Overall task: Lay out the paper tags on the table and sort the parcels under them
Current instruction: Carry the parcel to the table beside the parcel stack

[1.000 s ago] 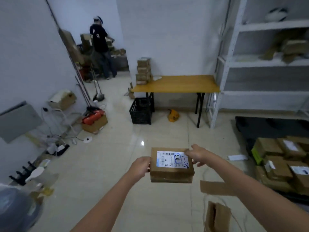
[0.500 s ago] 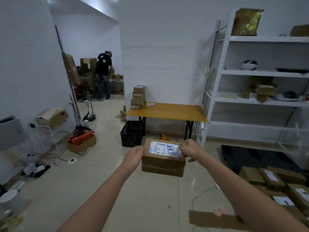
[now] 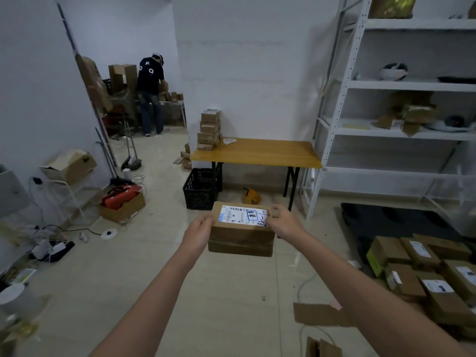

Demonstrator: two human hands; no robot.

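Observation:
I carry a brown cardboard parcel with a white shipping label and blue pen marks on top, held out in front of me above the floor. My left hand grips its left end and my right hand grips its right end. Ahead stands the yellow wooden table. A stack of small brown parcels sits on its left end, and a white paper tag lies beside the stack. More labelled parcels lie heaped on the floor at lower right.
A black plastic crate sits under the table's left end, a yellow object beside it. White metal shelving fills the right. Boxes, cables and tools line the left wall. A person stands in the far room. Cardboard scraps lie near my right arm.
The view has lifted and I have come closer to the table; the parcel stays held between both hands, now seen tilted with its front side showing.

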